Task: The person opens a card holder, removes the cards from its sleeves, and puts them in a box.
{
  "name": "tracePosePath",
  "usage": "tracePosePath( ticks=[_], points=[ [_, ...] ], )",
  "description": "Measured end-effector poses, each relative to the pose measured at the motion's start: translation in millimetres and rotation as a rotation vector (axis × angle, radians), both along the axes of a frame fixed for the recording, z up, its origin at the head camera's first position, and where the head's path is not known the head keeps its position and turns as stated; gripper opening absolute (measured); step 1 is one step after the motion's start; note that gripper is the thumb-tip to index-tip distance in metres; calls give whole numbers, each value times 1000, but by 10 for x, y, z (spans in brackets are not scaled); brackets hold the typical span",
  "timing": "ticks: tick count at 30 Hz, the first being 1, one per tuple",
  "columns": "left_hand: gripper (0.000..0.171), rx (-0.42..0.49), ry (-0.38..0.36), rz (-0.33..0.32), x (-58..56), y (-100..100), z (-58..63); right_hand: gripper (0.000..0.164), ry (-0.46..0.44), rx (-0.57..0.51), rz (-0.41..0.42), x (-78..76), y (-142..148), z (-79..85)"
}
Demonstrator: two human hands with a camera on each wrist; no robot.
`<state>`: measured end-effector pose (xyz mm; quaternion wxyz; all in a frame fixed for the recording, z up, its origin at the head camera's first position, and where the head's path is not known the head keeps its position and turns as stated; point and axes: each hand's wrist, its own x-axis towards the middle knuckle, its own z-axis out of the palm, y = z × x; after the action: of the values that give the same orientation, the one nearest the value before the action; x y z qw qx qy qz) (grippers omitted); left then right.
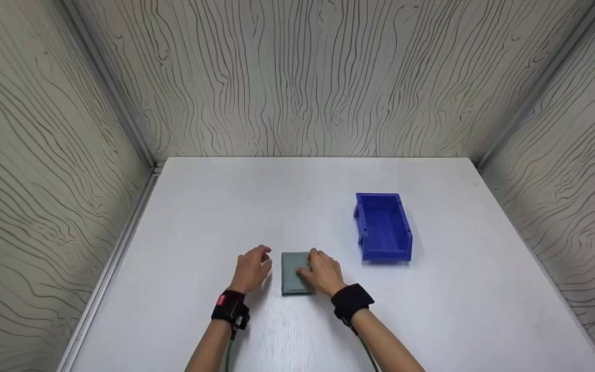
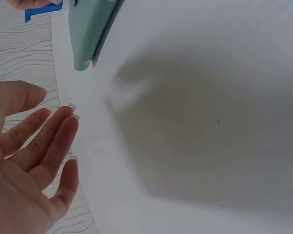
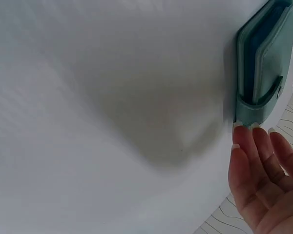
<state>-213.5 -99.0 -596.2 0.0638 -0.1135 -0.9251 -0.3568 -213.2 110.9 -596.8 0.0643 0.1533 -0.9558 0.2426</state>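
Observation:
A green snap-strap wallet (image 1: 293,276) lies flat on the white table. Its strap and stud face my right hand (image 1: 324,271), whose fingertips are right at the wallet's right edge while the thumb reaches over its top. In the right wrist view, the fingers (image 3: 263,161) are extended beside the strap of the wallet (image 3: 273,63), with the thumb held apart from them. On the other side, my left hand (image 1: 252,268) hovers a little left of the wallet, holding nothing. The left wrist view shows its fingers (image 2: 49,141) loosely bent and spread.
A blue plastic bin (image 1: 384,227) stands on the white table (image 1: 215,206), to the right of the wallet and farther back. Wood-patterned panels (image 1: 292,77) enclose the table at the back and both sides. Each wrist wears a black band with a cable.

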Motion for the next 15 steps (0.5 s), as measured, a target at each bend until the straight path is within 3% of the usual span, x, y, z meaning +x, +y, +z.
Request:
tracePosePath(
  ticks=[3, 9, 15],
  points=[
    [20, -22, -18, 2, 45, 68, -47, 35, 0, 5, -16, 5, -16, -28],
    [16, -62, 16, 29, 96, 175, -177, 43, 14, 57, -57, 4, -65, -69],
    [19, -60, -47, 73, 133, 281, -244, 49, 84, 150, -81, 10, -120, -112]
  ],
)
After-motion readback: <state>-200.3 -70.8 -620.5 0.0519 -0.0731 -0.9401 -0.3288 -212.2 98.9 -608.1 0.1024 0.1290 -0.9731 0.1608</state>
